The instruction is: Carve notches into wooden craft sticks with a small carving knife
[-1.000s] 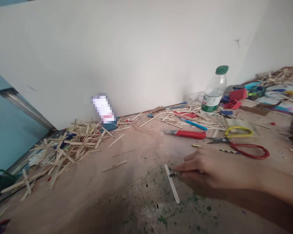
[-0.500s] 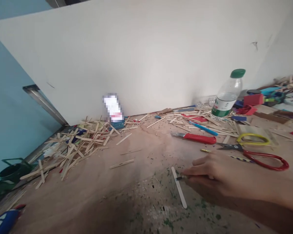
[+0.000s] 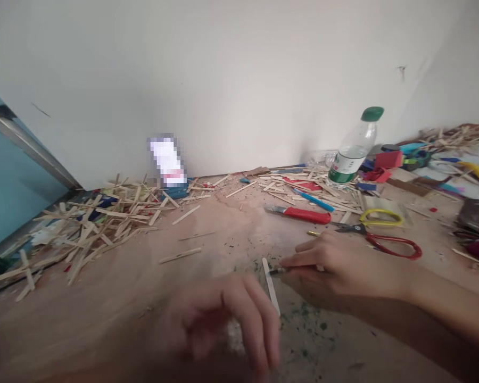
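My right hand point(image 3: 323, 266) is closed in a pinch on a small tool with a dark flat tip point(image 3: 278, 271); most of it is hidden by the fingers. That tip meets the upper part of a wooden craft stick point(image 3: 270, 284) lying on the table. My left hand point(image 3: 227, 319), blurred, hangs in front, left of the stick's lower end. Its fingers are bent and apart, with nothing visible in them. Just beyond my right hand show the gold end of a pencil-like rod point(image 3: 313, 233), scissors point(image 3: 357, 229) with yellow and red handles, and a red utility knife point(image 3: 307, 215).
Loose craft sticks point(image 3: 115, 213) are heaped at left. A lit phone point(image 3: 168, 162) leans on the white board point(image 3: 223, 80). A green-capped bottle point(image 3: 349, 165) stands behind a blue pen point(image 3: 313, 200). Two thin sticks point(image 3: 179, 256) lie mid-table; clutter with red blocks point(image 3: 387, 159) fills the right.
My left hand has come into view from below, close to the craft stick. The camera has turned slightly right. My right hand keeps its pinch on the dark-tipped tool at the stick.
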`<state>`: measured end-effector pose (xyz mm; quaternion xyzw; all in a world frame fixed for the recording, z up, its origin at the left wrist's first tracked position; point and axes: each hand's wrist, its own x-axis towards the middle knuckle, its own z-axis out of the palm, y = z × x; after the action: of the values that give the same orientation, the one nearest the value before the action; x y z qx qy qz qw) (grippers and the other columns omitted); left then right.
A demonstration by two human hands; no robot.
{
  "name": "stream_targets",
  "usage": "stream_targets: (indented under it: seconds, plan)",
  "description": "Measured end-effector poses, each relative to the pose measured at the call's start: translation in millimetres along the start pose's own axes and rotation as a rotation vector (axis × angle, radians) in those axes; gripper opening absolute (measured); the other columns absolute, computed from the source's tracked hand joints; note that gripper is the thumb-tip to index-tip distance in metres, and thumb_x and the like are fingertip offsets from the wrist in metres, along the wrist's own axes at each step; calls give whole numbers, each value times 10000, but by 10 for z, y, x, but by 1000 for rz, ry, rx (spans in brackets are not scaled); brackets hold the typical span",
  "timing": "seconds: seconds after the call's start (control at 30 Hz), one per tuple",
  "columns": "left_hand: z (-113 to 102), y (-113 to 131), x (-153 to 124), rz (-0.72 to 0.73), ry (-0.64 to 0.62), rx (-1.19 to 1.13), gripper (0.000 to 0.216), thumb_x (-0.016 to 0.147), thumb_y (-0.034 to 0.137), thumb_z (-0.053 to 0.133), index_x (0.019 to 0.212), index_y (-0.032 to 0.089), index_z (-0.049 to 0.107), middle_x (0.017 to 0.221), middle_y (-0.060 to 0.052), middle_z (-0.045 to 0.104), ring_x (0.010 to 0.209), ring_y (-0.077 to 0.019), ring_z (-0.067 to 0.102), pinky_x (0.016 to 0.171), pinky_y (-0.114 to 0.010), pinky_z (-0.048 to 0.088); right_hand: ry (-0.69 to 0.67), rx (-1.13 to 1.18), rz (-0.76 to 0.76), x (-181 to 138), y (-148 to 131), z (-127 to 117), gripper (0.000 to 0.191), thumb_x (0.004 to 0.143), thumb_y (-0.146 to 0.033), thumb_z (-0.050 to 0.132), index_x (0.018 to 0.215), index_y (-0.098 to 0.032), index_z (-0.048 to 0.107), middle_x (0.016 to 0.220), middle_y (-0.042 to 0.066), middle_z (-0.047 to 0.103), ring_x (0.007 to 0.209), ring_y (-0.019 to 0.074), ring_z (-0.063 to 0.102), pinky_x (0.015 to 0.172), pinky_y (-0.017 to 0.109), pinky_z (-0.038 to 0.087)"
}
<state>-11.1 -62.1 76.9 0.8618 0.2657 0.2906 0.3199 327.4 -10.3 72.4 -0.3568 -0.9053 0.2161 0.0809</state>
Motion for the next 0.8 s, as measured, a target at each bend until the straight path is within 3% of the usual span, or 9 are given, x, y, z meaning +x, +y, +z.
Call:
stream_targets:
  seconds: [0.03, 0.13, 0.2, 0.3, 0.43, 0.53, 0.67, 0.8]
  plan:
    - [29, -111, 102, 56, 31, 22, 760, 1337, 726, 320, 1014, 212, 777, 876, -18, 804, 715, -118, 790, 676, -229, 671, -4, -5, 2, 0, 2, -1, 430, 1236, -290, 569, 1428, -222, 947, 1132, 138, 952, 947, 236, 842, 733, 347, 429]
    - [128, -416, 301, 120, 63, 113, 728, 1386, 584, 315, 1007, 220, 819, 1006, -33, 880, 872, -138, 866, 802, -257, 699, -15, -26, 12, -6, 0, -1, 413, 1222, -288, 594, 1411, -227, 956, 1078, 130, 945, 901, 224, 821, 720, 342, 407]
    - [198, -575, 312, 149, 41, 236, 632, 1376, 580, 385, 1290, 193, 876, 1261, -117, 926, 1109, -257, 905, 972, -398, 723, -21, -36, 13, -11, -12, -5, 394, 1215, -289, 615, 1397, -235, 960, 1060, 121, 941, 877, 216, 805, 707, 343, 380]
    - [297, -742, 224, 180, -24, 388, 632, 1346, 631, 470, 1539, 133, 808, 1519, -205, 876, 1352, -379, 868, 1135, -532, 684, -33, -37, 7, -21, -38, -22, 384, 1212, -283, 625, 1396, -241, 960, 996, 101, 921, 832, 203, 775, 689, 347, 343]
    - [399, -871, 144, 204, -72, 481, 740, 1344, 693, 379, 1619, 111, 743, 1649, -208, 818, 1482, -407, 819, 1217, -582, 632, -47, -33, 0, -26, -70, -61, 393, 1234, -302, 604, 1372, -233, 966, 928, 97, 883, 786, 197, 734, 681, 350, 332]
    - [434, -910, 150, 231, -63, 512, 731, 1363, 641, 292, 1614, 114, 731, 1717, -217, 771, 1575, -387, 764, 1263, -576, 588, -65, -30, -2, -22, -90, -83, 410, 1237, -305, 588, 1377, -228, 966, 922, 101, 880, 761, 197, 719, 690, 346, 370]
    - [411, -888, 181, 302, -61, 537, 522, 1385, 397, 337, 1569, 119, 739, 1673, -178, 807, 1570, -317, 757, 1280, -507, 549, -65, -45, 12, -14, -117, -86, 417, 1222, -296, 584, 1388, -237, 963, 984, 117, 915, 836, 220, 776, 728, 350, 416]
    - [361, -873, 210, 313, -43, 546, 315, 1284, 158, 501, 1397, 165, 795, 1357, -123, 891, 1259, -281, 833, 1154, -458, 577, -76, -47, 32, -20, -110, -90, 402, 1201, -287, 598, 1356, -238, 965, 1017, 109, 931, 851, 222, 797, 716, 350, 409]
